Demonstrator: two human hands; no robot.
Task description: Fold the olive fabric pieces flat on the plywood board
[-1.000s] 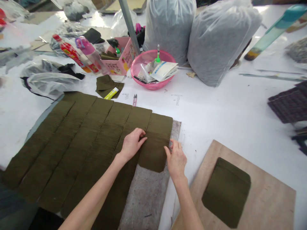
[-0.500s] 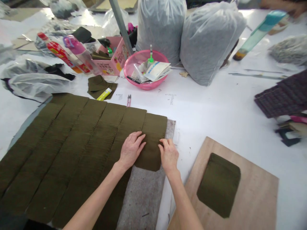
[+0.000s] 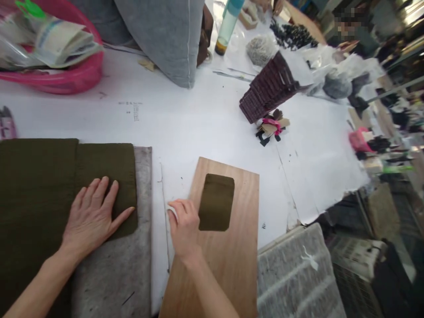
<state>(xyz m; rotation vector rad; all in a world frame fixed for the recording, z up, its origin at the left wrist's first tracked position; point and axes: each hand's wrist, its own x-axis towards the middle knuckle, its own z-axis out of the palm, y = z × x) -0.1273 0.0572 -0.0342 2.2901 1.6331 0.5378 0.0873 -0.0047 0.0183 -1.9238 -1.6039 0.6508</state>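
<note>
My left hand (image 3: 92, 214) lies flat, fingers spread, on an olive-green fabric piece (image 3: 107, 163) at the right end of overlapping rows. Beneath the row, a grey felt-like board (image 3: 112, 274) shows. My right hand (image 3: 183, 227) is over the left edge of a wooden board (image 3: 215, 265), its thumb and fingers curled together. A small white patch shows between them; whether it is a held thing or the table behind, I cannot make out. On that board, beside my right hand, lies a single olive-green fabric piece (image 3: 217, 203) with cut lower corners.
A pink basin (image 3: 79, 73) holding papers stands at the upper left, near pink-handled snips (image 3: 6, 123). Behind are a stuffed grey bag (image 3: 162, 39), a bottle (image 3: 228, 26) and a dark purple fabric stack (image 3: 268, 88). The table edge and a grey sheet (image 3: 294, 274) lie at right.
The view has swung right and closer. My left hand has flattened onto the end fabric piece. My right hand has left that piece's edge and moved right to the wooden board.
</note>
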